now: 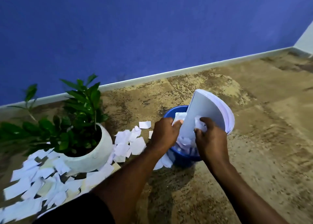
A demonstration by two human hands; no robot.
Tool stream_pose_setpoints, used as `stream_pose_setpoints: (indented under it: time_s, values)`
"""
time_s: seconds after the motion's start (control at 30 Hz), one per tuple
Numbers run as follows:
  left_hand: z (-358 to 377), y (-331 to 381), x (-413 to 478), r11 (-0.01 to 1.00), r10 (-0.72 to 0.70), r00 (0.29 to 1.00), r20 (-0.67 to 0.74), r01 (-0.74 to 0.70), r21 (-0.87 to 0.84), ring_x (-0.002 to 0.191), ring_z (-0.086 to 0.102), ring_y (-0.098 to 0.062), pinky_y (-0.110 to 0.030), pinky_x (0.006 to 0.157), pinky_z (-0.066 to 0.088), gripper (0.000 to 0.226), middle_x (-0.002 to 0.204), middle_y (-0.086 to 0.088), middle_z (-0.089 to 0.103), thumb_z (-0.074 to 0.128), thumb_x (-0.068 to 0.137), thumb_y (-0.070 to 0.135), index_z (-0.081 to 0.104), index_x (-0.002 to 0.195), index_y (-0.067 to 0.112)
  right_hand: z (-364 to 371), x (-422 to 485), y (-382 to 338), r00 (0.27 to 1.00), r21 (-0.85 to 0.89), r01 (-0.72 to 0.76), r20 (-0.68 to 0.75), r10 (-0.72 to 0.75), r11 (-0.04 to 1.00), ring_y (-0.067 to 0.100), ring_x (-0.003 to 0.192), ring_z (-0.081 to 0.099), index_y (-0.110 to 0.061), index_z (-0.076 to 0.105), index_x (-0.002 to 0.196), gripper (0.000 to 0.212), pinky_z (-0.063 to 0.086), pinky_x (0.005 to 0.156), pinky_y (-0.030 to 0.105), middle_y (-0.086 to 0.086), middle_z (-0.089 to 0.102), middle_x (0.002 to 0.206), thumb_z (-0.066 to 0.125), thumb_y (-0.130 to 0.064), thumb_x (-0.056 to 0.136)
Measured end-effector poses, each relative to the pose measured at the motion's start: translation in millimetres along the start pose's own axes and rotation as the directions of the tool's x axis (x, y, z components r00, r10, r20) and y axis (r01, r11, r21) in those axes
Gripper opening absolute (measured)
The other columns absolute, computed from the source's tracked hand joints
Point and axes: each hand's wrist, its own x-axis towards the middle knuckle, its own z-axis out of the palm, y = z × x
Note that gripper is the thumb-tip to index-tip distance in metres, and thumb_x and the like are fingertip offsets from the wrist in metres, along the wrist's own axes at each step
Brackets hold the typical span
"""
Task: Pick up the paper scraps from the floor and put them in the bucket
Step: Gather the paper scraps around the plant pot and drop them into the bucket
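White paper is bunched in both grips. On the left hand (165, 132) the fingers (177, 123) are curled round a small bunch of torn pieces (177, 116), held just above the left rim of the bucket (183, 157). The right hand (211, 139) is beside it, its fingers curled in and pinching a crumpled wad (200, 123) over the bucket's near side. Both forearms reach in from the bottom of the view.

Between the two hands stands a thick sheaf of sheets (206, 111), its lower end down inside the bucket and its upper part bowed away over the far right rim. More white paper lies loose in the bucket below the hands. The bucket itself is blue and sits on the mottled brown floor (254, 139).

Left of it, the paper scraps (128, 142) are still on the floor: a loose heap just beside the bucket, a couple touching its base, then a wide scatter that runs round a round white pot (94, 154) and on toward the lower left corner. A leafy green plant (81, 105) grows from the pot. Behind everything a pale skirting board (186, 69) meets a deep blue wall (152, 28). Dark cloth (76, 212) shows at the bottom edge, under the left arm.
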Motion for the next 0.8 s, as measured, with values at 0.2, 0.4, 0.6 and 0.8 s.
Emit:
stream_pose_setpoints:
  time_s: [0.2,0.4,0.6,0.8]
  values:
    - [2.0,-1.5,-1.3,0.982,0.033,0.969,0.245,0.014,-0.190,0.105,0.059,-0.025,-0.027,0.082,0.041,0.039,0.109,-0.011,0.067,0.039,0.099,0.043,0.064,0.104,0.014,10.8,-0.6,-6.7,0.997,-0.027,0.053,0.053,-0.051,0.998,0.032,0.113,0.052,-0.008,0.056,0.128,0.043,0.034,0.094,0.029,0.019,0.054,0.125,0.059,-0.003,0.085]
    - [3.0,-33.2,-19.9,0.963,0.135,0.990,-0.046,-0.142,-0.230,0.121,0.055,-0.016,-0.029,0.100,0.043,0.041,0.133,-0.004,0.058,0.047,0.098,0.030,0.050,0.136,0.015,19.6,-33.7,-23.2,0.961,0.109,0.248,-0.156,-0.230,0.963,0.029,0.100,0.060,-0.007,0.065,0.109,0.028,0.051,0.087,0.040,0.012,0.059,0.111,0.058,0.004,0.083]
    - [3.1,-121.7,-46.2,0.996,0.025,0.974,-0.225,-0.045,-0.083,0.120,0.054,-0.018,-0.026,0.104,0.038,0.040,0.129,-0.004,0.060,0.059,0.088,0.016,0.056,0.127,0.013,65.1,-98.5,-20.4,0.909,0.137,0.412,-0.002,-0.416,0.901,0.016,0.097,0.059,-0.016,0.061,0.103,0.022,0.044,0.084,0.016,0.006,0.063,0.107,0.061,-0.005,0.084]
    - [36.9,-191.3,-55.4,0.786,-0.597,0.796,0.106,0.552,0.277,0.113,0.060,-0.010,-0.029,0.100,0.040,0.048,0.121,-0.012,0.065,0.063,0.081,0.029,0.055,0.122,0.005,135.6,-111.4,36.2,0.809,-0.298,0.309,0.582,-0.084,0.903,0.031,0.099,0.062,-0.019,0.036,0.140,0.047,0.051,0.080,0.039,0.014,0.047,0.134,0.044,-0.011,0.094]
